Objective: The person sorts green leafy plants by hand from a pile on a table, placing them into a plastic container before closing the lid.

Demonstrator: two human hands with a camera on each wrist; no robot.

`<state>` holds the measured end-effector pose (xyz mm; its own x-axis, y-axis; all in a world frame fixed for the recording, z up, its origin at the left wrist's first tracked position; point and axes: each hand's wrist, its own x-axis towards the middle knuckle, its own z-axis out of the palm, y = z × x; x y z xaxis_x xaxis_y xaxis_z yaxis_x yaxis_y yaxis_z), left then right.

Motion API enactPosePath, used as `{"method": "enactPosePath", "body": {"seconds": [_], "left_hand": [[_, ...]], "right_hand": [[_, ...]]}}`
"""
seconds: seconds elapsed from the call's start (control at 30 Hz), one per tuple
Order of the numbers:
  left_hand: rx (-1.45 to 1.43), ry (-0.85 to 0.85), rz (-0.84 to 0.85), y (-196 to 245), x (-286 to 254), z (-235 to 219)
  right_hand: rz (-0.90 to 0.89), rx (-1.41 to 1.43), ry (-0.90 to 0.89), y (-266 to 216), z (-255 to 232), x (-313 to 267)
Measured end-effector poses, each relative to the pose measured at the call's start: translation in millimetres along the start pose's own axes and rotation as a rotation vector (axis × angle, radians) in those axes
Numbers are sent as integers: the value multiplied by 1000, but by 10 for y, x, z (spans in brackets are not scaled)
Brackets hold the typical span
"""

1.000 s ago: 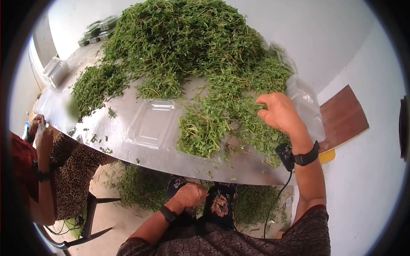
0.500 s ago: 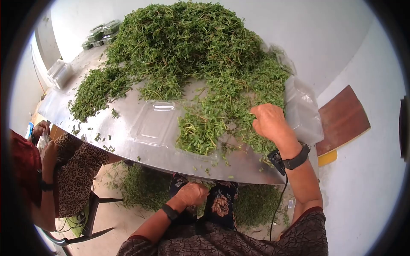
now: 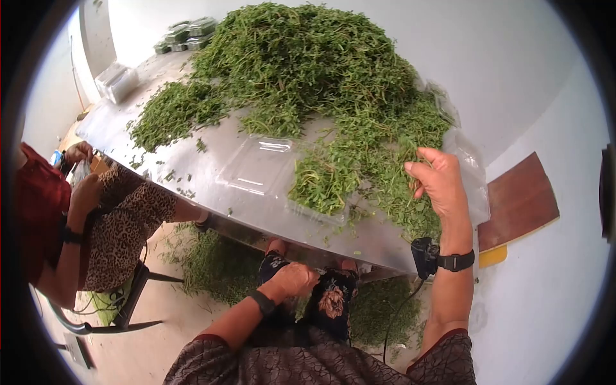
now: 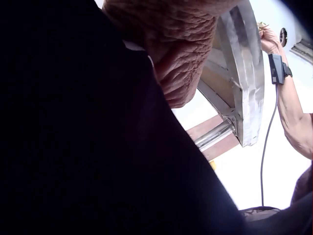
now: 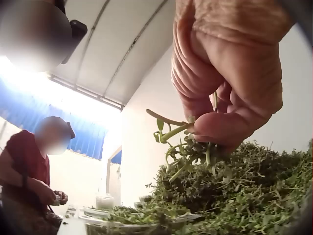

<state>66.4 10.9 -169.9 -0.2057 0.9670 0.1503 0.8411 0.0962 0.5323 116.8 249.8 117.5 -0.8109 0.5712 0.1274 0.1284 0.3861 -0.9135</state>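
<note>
In the head view my right hand (image 3: 439, 176) is over the right side of the table, thumb and finger pinching a few green sprigs. The right wrist view shows the thick stems of these sprigs (image 5: 171, 131) poking out past the fingertips, above the leafy heap (image 5: 244, 196). My left hand (image 3: 295, 280) rests on my thigh below the table edge, with nothing showing in it; its fingertips are hidden. Between the hands, a clear plastic clamshell box lies open, its lid (image 3: 256, 165) flat to the left and greens (image 3: 324, 185) filling its base.
A large mound of greens (image 3: 308, 58) covers the back of the metal table (image 3: 378, 247). Stacked clear boxes (image 3: 471, 170) stand at the right edge, others (image 3: 117, 82) at far left. Filled boxes (image 3: 186, 35) sit behind. Another person (image 3: 48, 212) sits at left.
My right hand has lifted from the greens with sprigs between thumb and finger. The head view has shifted, so the table appears further right. My left hand stays on the thigh.
</note>
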Motion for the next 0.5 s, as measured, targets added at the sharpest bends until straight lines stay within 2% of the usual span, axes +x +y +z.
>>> {"method": "enactPosePath", "body": {"seconds": [0.23,0.3,0.43,0.5], "left_hand": [[28,8,5,-26,9,28],[22,11,-9,-30,-3,20],[7,11,0,-38,-21,6],[-3,28,9,-48,-8,23]], "right_hand": [[-86,-2,-170,-250,525,-95],[1,16,-160,-312,584,-155],[-54,-73,-41,-186,544,-248],[-57,-66,-41,-121,545,-327]]}}
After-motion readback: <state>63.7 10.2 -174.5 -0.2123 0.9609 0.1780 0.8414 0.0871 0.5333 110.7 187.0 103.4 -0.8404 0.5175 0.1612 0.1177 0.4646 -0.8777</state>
